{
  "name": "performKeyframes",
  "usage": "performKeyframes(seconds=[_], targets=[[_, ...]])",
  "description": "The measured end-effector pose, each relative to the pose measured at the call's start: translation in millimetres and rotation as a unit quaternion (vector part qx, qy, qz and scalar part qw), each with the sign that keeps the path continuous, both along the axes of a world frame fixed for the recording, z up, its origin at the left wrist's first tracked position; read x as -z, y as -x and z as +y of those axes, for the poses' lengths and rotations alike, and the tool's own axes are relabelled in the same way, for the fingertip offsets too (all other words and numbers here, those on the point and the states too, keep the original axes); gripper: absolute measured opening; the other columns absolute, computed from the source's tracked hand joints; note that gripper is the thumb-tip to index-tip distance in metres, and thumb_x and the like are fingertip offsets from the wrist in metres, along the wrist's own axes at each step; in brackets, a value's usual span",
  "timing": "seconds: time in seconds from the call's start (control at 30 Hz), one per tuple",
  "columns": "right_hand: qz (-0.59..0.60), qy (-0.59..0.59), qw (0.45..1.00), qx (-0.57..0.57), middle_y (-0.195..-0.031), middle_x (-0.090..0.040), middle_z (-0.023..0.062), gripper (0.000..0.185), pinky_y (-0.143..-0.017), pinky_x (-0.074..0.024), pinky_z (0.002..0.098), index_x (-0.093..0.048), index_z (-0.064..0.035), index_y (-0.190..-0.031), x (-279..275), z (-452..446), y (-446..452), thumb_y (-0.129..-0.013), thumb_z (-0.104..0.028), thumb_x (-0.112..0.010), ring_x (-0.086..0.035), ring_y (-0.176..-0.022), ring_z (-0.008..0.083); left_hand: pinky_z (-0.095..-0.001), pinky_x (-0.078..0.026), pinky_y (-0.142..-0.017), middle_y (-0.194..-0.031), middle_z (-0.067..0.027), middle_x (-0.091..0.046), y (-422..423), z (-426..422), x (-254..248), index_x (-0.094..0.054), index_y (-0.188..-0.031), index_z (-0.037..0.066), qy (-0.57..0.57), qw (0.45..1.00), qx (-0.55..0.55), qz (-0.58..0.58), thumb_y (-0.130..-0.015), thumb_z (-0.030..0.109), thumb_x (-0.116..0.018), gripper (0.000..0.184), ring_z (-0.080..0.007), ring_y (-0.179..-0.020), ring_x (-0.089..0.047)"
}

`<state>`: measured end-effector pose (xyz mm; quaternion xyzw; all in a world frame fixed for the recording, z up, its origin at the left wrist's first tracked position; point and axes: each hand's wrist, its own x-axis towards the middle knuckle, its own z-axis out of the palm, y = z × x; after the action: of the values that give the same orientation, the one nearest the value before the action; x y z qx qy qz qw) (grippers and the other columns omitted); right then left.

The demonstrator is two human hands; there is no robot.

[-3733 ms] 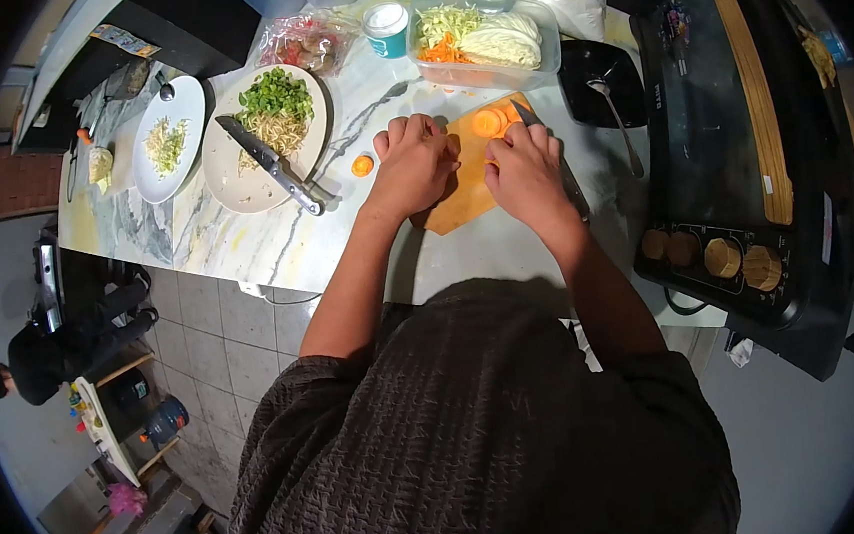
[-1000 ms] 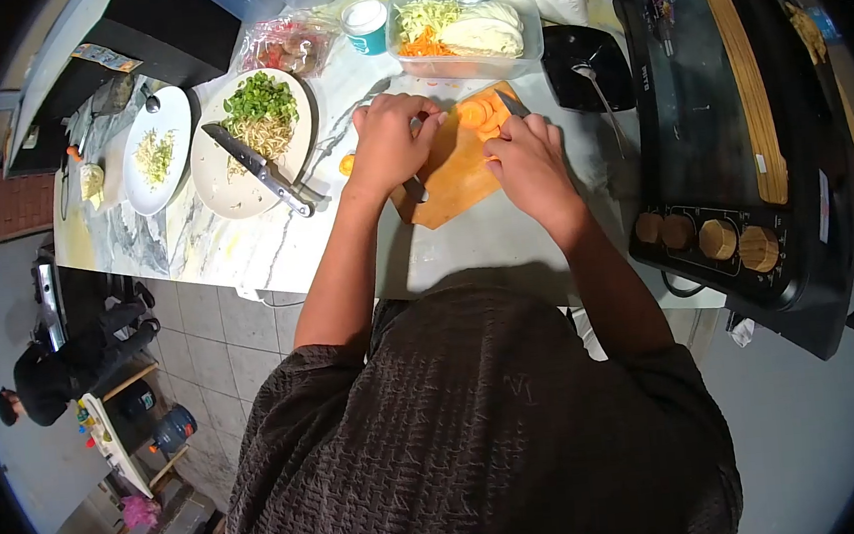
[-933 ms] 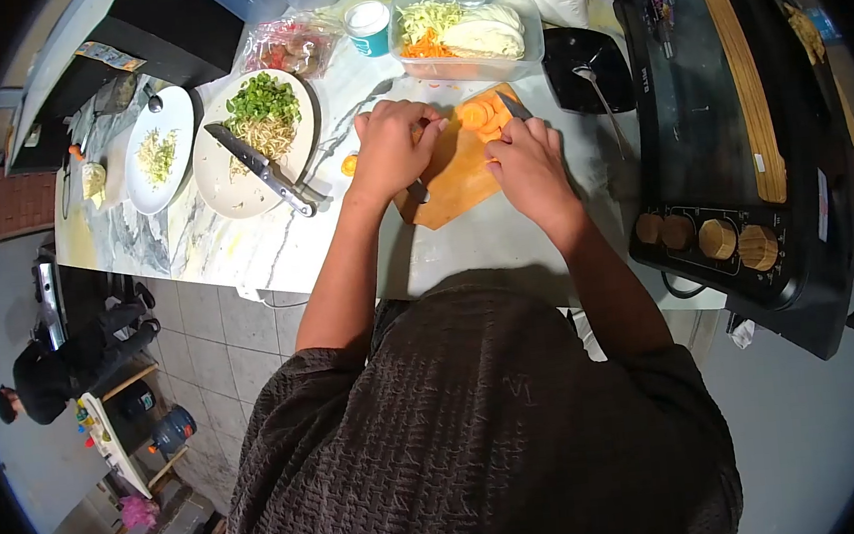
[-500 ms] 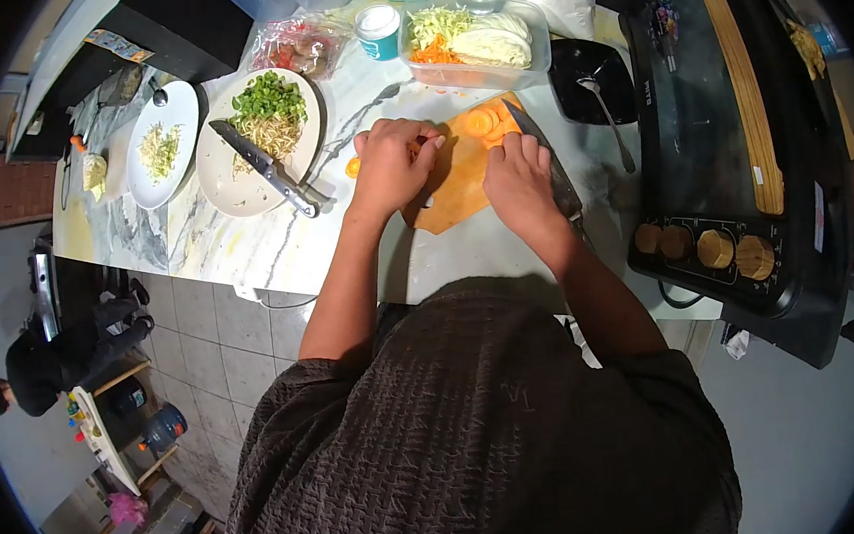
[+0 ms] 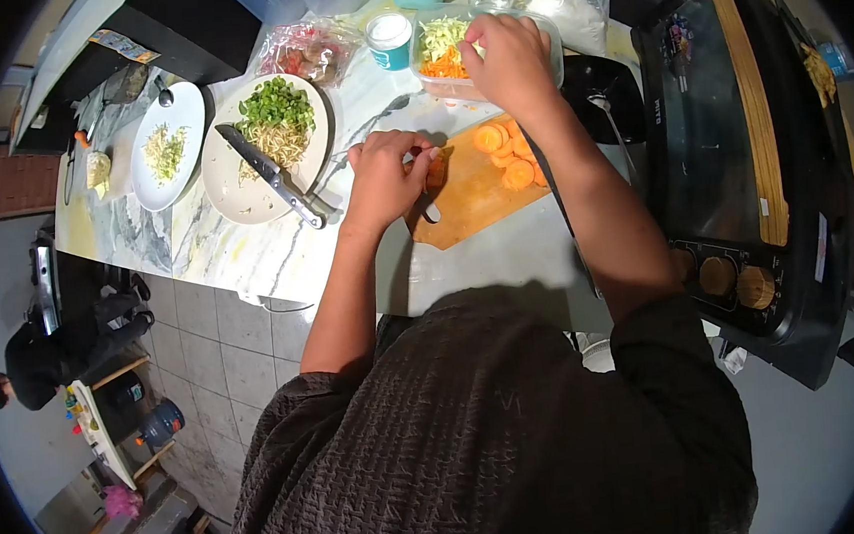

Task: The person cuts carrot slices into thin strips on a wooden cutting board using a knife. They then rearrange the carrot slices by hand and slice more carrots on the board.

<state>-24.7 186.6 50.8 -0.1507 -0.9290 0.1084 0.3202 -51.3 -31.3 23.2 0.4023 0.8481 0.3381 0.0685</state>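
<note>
- Orange carrot slices (image 5: 518, 173) lie near the right edge of the board (image 5: 470, 199), seemingly clear of the left hand (image 5: 385, 175).
- Right hand (image 5: 511, 57) at tub (image 5: 447, 89); I can't tell either grip.

Black oven (image 5: 708, 134) at right; blue water jug (image 5: 165, 421) lower left.

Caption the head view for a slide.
Right hand over the vegetable container; left hand at the cutting board, where carrot slices lie.

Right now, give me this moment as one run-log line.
left hand: at left side of cutting board | right hand: at vegetable container | carrot slices: on board
</note>
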Motion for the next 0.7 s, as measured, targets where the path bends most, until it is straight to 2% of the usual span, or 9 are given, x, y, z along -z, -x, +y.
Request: performKeyframes(seconds=[0.2, 0.27, 0.4, 0.5, 0.57, 0.6, 0.67, 0.7], targets=[[-0.046, 0.021, 0.999, -0.018, -0.083, -0.066, 0.0027, 0.010, -0.082, -0.0423, 0.0430, -0.067, -0.0147, -0.089, 14, 6, 8, -0.081, -0.020, -0.067, -0.059, -0.087, 0.0280, -0.0388, -0.032, -0.083, -0.088, -0.0038, -0.067, 3, -4, 6, -0.070, -0.093, 0.011, 0.024, 1.000, 0.001, 0.007, -0.086, 0.027, -0.068, 0.017, -0.0232, -0.092, -0.059], [-0.012, 0.034, 0.999, -0.018, -0.087, -0.068, 0.0065, 0.010, -0.085, -0.0407, 0.0442, -0.070, -0.0141, -0.088, 18, 5, 7, -0.081, -0.016, -0.063, -0.059, -0.091, 0.0301, -0.0393, -0.032, -0.083, -0.089, -0.0038, -0.068, 5, -5, 9, -0.070, -0.093, 0.012, 0.015, 1.000, 0.001, 0.016, -0.086, 0.027, -0.068, 0.017, -0.0231, -0.093, -0.059], [-0.024, 0.027, 0.999, -0.012, -0.086, -0.068, 0.0062, 0.012, -0.083, -0.0423, 0.0450, -0.071, -0.0135, -0.089, 11, 8, -2, -0.082, -0.015, -0.062, -0.060, -0.088, 0.0313, -0.0391, -0.032, -0.083, -0.088, -0.0044, -0.068, 3, -1, 7, -0.070, -0.089, 0.012, 0.012, 1.000, -0.010, 0.008, -0.084, 0.022, -0.065, 0.012, -0.0247, -0.094, -0.058], [-0.004, 0.045, 0.998, -0.032, -0.086, -0.068, 0.0066, 0.012, -0.080, -0.0457, 0.0442, -0.071, -0.0131, -0.090, 4, 14, -16, -0.081, -0.015, -0.064, -0.062, -0.086, 0.0315, -0.0386, -0.032, -0.083, -0.087, -0.0038, -0.068, 2, 3, 6, -0.070, -0.089, 0.012, 0.013, 1.000, -0.004, 0.005, -0.084, 0.023, -0.066, 0.012, -0.0246, -0.094, -0.058], [-0.052, 0.108, 0.992, -0.031, -0.085, -0.068, 0.0074, 0.013, -0.070, -0.0503, 0.0371, -0.069, -0.0076, -0.091, -11, 10, -35, -0.080, -0.016, -0.070, -0.063, -0.077, 0.0307, -0.0385, -0.032, -0.083, -0.087, -0.0034, -0.067, 0, 6, 5, -0.070, -0.088, 0.012, 0.014, 1.000, 0.010, 0.004, -0.084, 0.023, -0.066, 0.012, -0.0246, -0.094, -0.057], [-0.052, 0.108, 0.992, -0.030, -0.085, -0.068, 0.0074, 0.013, -0.070, -0.0503, 0.0371, -0.069, -0.0076, -0.091, -7, 13, -43, -0.080, -0.016, -0.070, -0.063, -0.077, 0.0307, -0.0385, -0.032, -0.083, -0.087, -0.0034, -0.067, -2, 7, 5, -0.070, -0.088, 0.012, 0.013, 1.000, 0.012, 0.003, -0.084, 0.023, -0.066, 0.012, -0.0246, -0.094, -0.057], [0.054, 0.065, 0.995, -0.062, -0.086, -0.067, 0.0082, 0.011, -0.073, -0.0497, 0.0415, -0.068, -0.0085, -0.088, 3, 19, -62, -0.079, -0.014, -0.070, -0.064, -0.084, 0.0295, -0.0389, -0.032, -0.082, -0.086, -0.0030, -0.067, -5, 11, 5, -0.069, -0.088, 0.012, 0.005, 1.000, 0.022, 0.002, -0.084, 0.024, -0.066, 0.013, -0.0249, -0.093, -0.057], [0.055, 0.062, 0.995, -0.060, -0.086, -0.067, 0.0082, 0.011, -0.073, -0.0497, 0.0415, -0.068, -0.0085, -0.088, -1, 16, -71, -0.079, -0.014, -0.070, -0.064, -0.084, 0.0295, -0.0389, -0.032, -0.082, -0.086, -0.0030, -0.067, -7, 14, 5, -0.069, -0.088, 0.012, 0.002, 1.000, 0.024, 0.003, -0.084, 0.024, -0.066, 0.013, -0.0249, -0.093, -0.057]])
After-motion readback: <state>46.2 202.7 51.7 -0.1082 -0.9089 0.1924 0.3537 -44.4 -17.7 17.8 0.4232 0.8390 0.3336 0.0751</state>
